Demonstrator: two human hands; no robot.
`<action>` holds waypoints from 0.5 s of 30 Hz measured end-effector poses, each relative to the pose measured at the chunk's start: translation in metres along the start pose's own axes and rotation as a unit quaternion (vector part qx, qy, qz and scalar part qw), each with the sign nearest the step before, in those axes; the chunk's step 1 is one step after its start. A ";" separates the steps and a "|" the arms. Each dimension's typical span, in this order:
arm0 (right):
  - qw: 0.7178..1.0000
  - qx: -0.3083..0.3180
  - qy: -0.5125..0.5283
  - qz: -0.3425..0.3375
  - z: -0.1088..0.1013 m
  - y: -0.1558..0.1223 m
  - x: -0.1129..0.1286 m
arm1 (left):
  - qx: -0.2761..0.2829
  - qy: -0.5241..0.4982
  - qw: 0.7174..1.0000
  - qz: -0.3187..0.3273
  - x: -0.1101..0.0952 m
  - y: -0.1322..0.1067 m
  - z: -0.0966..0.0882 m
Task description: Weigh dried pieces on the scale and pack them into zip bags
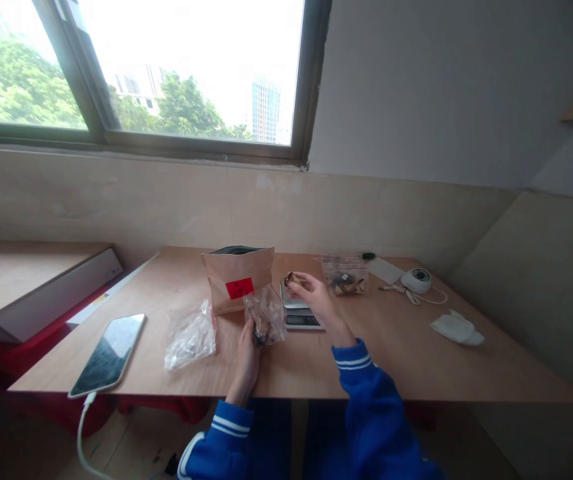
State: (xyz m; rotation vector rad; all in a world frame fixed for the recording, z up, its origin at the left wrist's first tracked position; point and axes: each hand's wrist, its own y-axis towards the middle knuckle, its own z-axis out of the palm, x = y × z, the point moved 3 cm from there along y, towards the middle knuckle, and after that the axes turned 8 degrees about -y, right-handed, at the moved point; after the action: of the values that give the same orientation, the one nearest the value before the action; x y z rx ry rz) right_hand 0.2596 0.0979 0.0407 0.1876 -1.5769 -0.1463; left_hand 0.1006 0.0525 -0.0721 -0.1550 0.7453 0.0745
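Note:
My left hand (247,350) is closed around a clear plastic bag (267,313) with brown and dark pieces inside. Between the fingers of my right hand (311,291) is a small brown piece with a dark edge (292,280); its exact kind is too small to make out. That hand is above a digital scale (303,320), whose plate it partly covers. Just behind the bag stands an upright brown paper pouch (219,283) with a red label, open at the top.
Clear plastic bags (191,337) lie left of my hands, beside a tablet-like phone (109,353) on a white cable. To the right are a zip bag of brown pieces (347,283), a green-capped marker (368,256), a white dome camera (416,280) and a crumpled white cloth or tissue (457,328).

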 end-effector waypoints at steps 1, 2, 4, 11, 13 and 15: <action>0.999 -0.003 -0.024 -0.036 0.004 0.007 0.014 | -0.006 -0.013 1.000 -0.014 0.000 0.000 0.000; 0.996 -0.004 -0.052 -0.075 0.010 0.014 0.029 | -0.011 -0.025 0.999 -0.025 0.000 -0.001 0.000; 0.981 -0.004 -0.111 -0.156 0.026 0.029 0.059 | -0.020 -0.049 0.998 -0.037 -0.001 -0.003 0.002; 0.859 0.065 -0.365 -0.354 0.094 0.050 0.092 | -0.003 -0.072 0.996 -0.044 -0.005 -0.006 0.008; 0.837 0.062 -0.406 -0.361 0.099 0.047 0.086 | 0.007 -0.077 0.996 -0.049 -0.004 -0.006 0.008; 0.825 0.054 -0.435 -0.358 0.098 0.044 0.083 | 0.008 -0.082 0.995 -0.055 -0.003 -0.005 0.007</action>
State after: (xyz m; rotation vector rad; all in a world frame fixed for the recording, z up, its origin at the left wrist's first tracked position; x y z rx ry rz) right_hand 0.1599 0.1209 0.1295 0.9071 -2.3552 -0.8280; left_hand 0.1040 0.0491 -0.0643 -0.1730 0.5726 -0.0236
